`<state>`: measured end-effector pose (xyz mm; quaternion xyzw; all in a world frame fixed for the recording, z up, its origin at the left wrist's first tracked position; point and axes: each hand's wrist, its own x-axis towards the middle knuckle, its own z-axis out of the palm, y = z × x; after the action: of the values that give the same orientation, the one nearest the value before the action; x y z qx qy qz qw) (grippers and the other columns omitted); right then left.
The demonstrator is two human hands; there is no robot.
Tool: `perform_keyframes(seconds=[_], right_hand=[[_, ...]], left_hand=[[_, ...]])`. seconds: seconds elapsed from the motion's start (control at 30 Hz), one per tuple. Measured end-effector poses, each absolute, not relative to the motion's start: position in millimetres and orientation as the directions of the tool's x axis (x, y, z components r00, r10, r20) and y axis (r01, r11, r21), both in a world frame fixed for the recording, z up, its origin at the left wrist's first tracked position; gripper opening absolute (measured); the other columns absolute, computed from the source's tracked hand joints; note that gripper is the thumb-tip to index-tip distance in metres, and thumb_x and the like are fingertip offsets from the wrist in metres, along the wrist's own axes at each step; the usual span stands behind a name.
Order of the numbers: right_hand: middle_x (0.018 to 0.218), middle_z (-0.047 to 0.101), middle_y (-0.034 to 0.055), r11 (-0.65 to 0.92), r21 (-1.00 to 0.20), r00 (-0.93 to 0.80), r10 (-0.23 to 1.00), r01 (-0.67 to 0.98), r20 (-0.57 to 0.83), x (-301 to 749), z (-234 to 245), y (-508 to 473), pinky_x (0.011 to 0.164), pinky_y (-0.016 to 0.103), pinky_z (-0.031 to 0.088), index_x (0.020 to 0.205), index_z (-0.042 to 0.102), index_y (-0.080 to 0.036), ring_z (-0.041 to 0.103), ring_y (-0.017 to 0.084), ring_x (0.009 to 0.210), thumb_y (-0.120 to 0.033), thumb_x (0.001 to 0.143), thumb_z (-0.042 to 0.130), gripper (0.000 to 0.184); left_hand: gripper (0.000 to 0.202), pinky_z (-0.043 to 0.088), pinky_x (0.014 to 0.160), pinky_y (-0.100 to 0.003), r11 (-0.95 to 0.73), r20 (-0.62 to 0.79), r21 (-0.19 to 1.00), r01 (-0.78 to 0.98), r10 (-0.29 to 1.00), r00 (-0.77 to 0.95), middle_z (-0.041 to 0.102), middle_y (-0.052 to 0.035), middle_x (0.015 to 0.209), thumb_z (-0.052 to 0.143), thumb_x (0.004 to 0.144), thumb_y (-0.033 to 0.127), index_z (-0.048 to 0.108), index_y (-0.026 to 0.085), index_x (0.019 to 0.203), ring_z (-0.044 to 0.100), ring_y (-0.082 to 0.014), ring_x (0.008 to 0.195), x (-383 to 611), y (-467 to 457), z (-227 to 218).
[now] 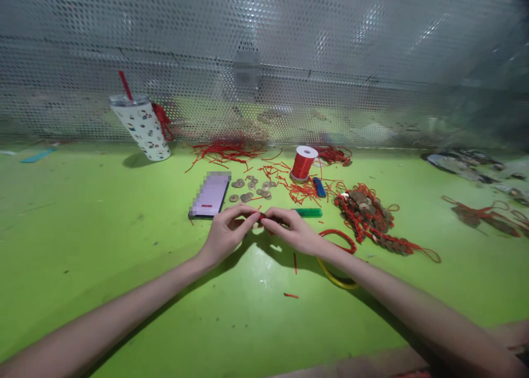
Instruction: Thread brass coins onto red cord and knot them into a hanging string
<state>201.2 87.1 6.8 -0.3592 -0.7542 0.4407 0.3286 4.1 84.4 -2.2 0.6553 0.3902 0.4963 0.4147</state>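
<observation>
My left hand (228, 230) and my right hand (294, 231) meet above the green table, fingertips pinched together on a small piece of red cord (262, 216). Fingers cover most of the cord, and whether a coin is in it I cannot tell. Just beyond my hands lie several loose round coins with holes (248, 196). A green plastic-handled tool (308, 212) is right behind my right hand. Farther back stands a spool of red cord (303, 164), with a blue lighter (319, 187) beside it.
A phone (211, 193) lies left of the coins. A heap of knotted coin strings (366, 210) is on the right, near red and yellow rings (336, 276) under my right forearm. A tumbler with a straw (142, 127) stands back left, before a perforated metal screen (289, 108).
</observation>
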Motion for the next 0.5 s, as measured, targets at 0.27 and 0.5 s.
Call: perform_keyframes(seconds=[0.27, 0.5], right_hand=[[0.072, 0.055, -0.0017, 0.354, -0.901, -0.485, 0.851, 0.251, 0.199, 196.0, 4.5, 84.3, 0.063, 0.026, 0.039, 0.086, 0.063, -0.018, 0.048, 0.013, 0.066, -0.052, 0.100, 0.052, 0.038], [0.079, 0.063, -0.0003, 0.103, -0.961, -0.602, 0.795, 0.258, -0.076, 220.5, 21.5, 104.3, 0.061, 0.025, 0.041, 0.093, 0.068, -0.019, 0.053, 0.013, 0.066, -0.054, 0.093, 0.063, 0.036]], left_hand=[[0.014, 0.059, 0.068, -0.026, -0.499, 0.448, 0.829, 0.253, 0.863, 0.233, 0.074, -0.0072, 0.094, 0.064, 0.093, 0.028, 0.074, 0.018, 0.094, 0.070, -0.0192, 0.087, 3.0, 83.2, -8.4], [0.025, 0.060, 0.081, -0.032, -0.908, 0.774, 0.339, 0.247, 0.419, 0.475, 0.074, -0.0069, 0.101, 0.056, 0.095, 0.010, 0.070, 0.023, 0.112, 0.071, -0.0188, 0.093, -4.8, 73.7, -14.8]])
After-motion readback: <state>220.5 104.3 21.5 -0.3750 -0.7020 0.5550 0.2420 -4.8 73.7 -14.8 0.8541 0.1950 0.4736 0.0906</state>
